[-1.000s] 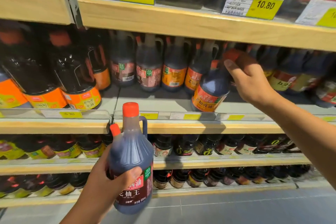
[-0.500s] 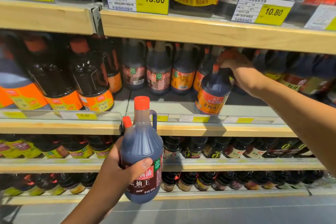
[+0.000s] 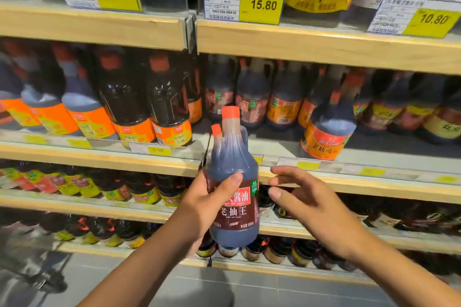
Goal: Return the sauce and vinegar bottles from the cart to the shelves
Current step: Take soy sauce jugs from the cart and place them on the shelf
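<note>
While the left hand (image 3: 204, 204) grips the sauce bottle (image 3: 233, 174) in front of the shelf (image 3: 349, 183), the right hand (image 3: 306, 204) hovers beside it, fingers spread, empty.
Full, probably heavy, slick plastic: take its belly or the handle (image 3: 244, 133).

Your left hand (image 3: 207, 203) gripped the bottle (image 3: 232, 157), thumb curled across it; your right hand (image 3: 308, 203) hovered just beside, fingers (image 3: 287, 174) relaxed, empty.

Dark translucent plastic jug with orange cap (image 3: 232, 164): glossy, smooth; label sheened. Above the jug, pale wood-grain shelf edge (image 3: 324, 45): matt. Higher above it, yellow-and-white paper price tag (image 3: 260, 5) behind clear glossy plastic. Below the jug, grey floor tiles (image 3: 224, 289): smooth, matt.
</note>
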